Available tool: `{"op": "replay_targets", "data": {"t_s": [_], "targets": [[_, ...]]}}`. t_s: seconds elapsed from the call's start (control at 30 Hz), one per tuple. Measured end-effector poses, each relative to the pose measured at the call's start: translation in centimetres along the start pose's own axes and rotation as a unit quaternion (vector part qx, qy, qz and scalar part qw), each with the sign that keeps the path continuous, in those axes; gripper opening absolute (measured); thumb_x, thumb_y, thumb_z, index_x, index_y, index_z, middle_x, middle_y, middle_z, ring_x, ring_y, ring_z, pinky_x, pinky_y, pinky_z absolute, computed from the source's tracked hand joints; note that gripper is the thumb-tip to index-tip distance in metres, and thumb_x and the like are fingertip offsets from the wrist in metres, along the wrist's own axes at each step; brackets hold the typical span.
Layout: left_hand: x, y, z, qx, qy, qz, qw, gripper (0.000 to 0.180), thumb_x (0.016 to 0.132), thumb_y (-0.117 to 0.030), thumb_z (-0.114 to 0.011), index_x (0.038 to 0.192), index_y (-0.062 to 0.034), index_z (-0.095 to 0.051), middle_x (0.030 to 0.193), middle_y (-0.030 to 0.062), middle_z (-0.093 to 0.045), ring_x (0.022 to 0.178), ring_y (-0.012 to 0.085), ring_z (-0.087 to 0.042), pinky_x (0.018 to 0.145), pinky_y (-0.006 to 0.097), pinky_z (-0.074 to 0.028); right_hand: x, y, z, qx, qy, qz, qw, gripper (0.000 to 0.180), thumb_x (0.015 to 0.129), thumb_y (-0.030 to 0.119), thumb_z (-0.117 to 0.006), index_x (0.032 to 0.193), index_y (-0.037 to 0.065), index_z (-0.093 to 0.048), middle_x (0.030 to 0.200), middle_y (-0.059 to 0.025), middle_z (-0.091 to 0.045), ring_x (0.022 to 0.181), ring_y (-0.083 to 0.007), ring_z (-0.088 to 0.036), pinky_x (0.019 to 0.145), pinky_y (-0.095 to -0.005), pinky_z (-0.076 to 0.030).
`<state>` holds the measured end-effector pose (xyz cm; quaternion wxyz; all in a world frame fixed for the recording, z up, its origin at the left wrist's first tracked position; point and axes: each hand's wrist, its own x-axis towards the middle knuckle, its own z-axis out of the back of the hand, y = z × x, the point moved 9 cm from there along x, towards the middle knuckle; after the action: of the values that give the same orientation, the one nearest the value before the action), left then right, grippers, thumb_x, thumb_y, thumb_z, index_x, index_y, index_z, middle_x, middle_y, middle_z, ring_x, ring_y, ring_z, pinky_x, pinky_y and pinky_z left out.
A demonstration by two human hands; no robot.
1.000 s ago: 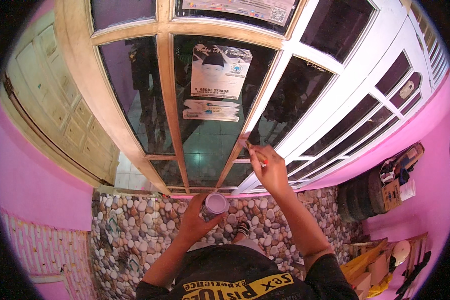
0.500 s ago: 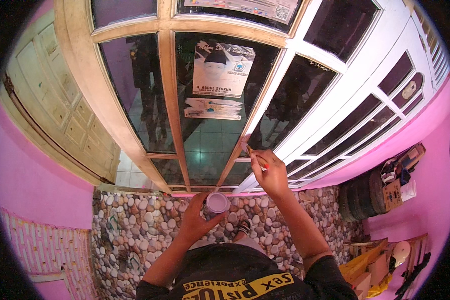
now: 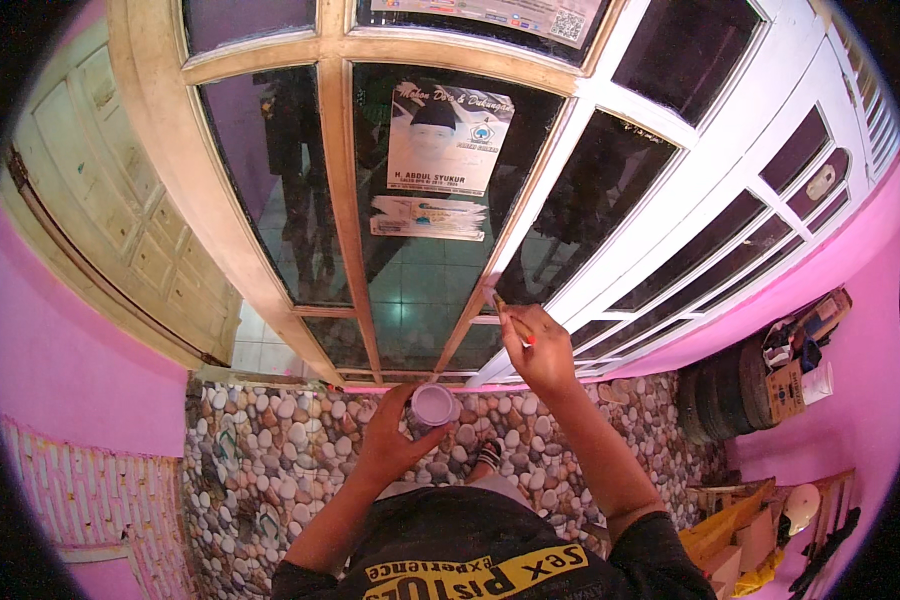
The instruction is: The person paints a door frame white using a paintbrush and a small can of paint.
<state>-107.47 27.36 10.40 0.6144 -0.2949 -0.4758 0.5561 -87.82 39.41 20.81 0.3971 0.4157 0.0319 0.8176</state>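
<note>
My right hand [image 3: 540, 352] is closed round the handle of a small paintbrush [image 3: 500, 302]. Its bristles touch the narrow wooden bar of the window frame [image 3: 518, 232], where pale paint meets bare tan wood. A small round cup of pale lilac-white paint [image 3: 434, 404] sits in my left hand [image 3: 395, 438], with fingers and thumb wrapped about its sides. The cup is held upright just below the window. Behind the glass pane beside the brush, a torn poster [image 3: 445, 140] is stuck, with a ragged strip under it.
A yellowish wooden door [image 3: 120, 200] stands at the left. White-painted frames [image 3: 660, 235] run along the right. Stacked tyres [image 3: 720, 390] and a cardboard box [image 3: 785, 388] lie against the pink wall. Below me is a pebble-patterned floor [image 3: 300, 430] with sandals on it.
The brush tip has shifted very slightly along the bar, and my right hand has turned a little. My left hand and the paint cup stay almost where they were.
</note>
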Motion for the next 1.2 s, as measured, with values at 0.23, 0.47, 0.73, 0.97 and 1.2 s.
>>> {"op": "replay_targets", "data": {"t_s": [0.23,0.47,0.73,0.97,1.2], "targets": [[0.4,0.0,0.5,-0.045,0.016,0.003,0.999,0.068,0.077,-0.021,-0.089,0.135,-0.0046,-0.056,0.125,0.0176,-0.064,0.118,0.0338,-0.064,0.100,0.042,-0.051,2.7,1.6,3.9,0.015,-0.096,-0.018,0.995,0.008,0.096,0.011,-0.070,0.099,0.004,-0.072,0.090,-0.0144,-0.070,0.075,-0.0344,-0.070,0.066,-0.0391,-0.056],[0.2,-0.1,0.1,-0.024,0.002,0.004,1.000,0.067,0.077,-0.022,-0.089,0.133,-0.0036,-0.057,0.124,0.0172,-0.064,0.117,0.0331,-0.064,0.099,0.042,-0.051,-0.3,-0.3,-0.3,-0.015,0.021,-0.005,1.000,0.009,0.096,0.009,-0.070,0.099,0.001,-0.073,0.095,-0.0150,-0.073,0.081,-0.0295,-0.072,0.073,-0.0357,-0.058],[0.5,-0.3,0.2,-0.037,0.014,0.010,0.999,0.069,0.077,-0.022,-0.090,0.134,-0.0028,-0.057,0.125,0.0169,-0.064,0.116,0.0318,-0.064,0.099,0.042,-0.051,4.4,3.4,6.5,0.020,-0.104,-0.006,0.994,0.007,0.094,0.004,-0.071,0.100,0.001,-0.073,0.094,-0.0132,-0.073,0.079,-0.0271,-0.072,0.070,-0.0343,-0.057],[-0.5,0.3,-0.1,-0.024,0.023,0.011,0.999,0.072,0.076,-0.023,-0.091,0.135,-0.0019,-0.056,0.126,0.0174,-0.063,0.118,0.0320,-0.063,0.102,0.041,-0.049,-0.1,4.3,10.9,0.170,-0.178,-0.129,0.961,0.011,0.099,0.007,-0.068,0.100,-0.004,-0.071,0.090,-0.0127,-0.073,0.077,-0.0149,-0.070,0.070,-0.0279,-0.055],[-1.4,-1.3,-0.8,-0.010,0.042,-0.016,0.999,0.072,0.077,-0.023,-0.091,0.136,-0.0023,-0.055,0.126,0.0167,-0.063,0.118,0.0320,-0.063,0.101,0.042,-0.049,-7.1,0.7,9.9,0.311,-0.184,-0.279,0.890,0.018,0.104,0.012,-0.062,0.106,-0.005,-0.064,0.086,-0.0115,-0.069,0.071,-0.0166,-0.065,0.067,-0.0292,-0.054]]}}
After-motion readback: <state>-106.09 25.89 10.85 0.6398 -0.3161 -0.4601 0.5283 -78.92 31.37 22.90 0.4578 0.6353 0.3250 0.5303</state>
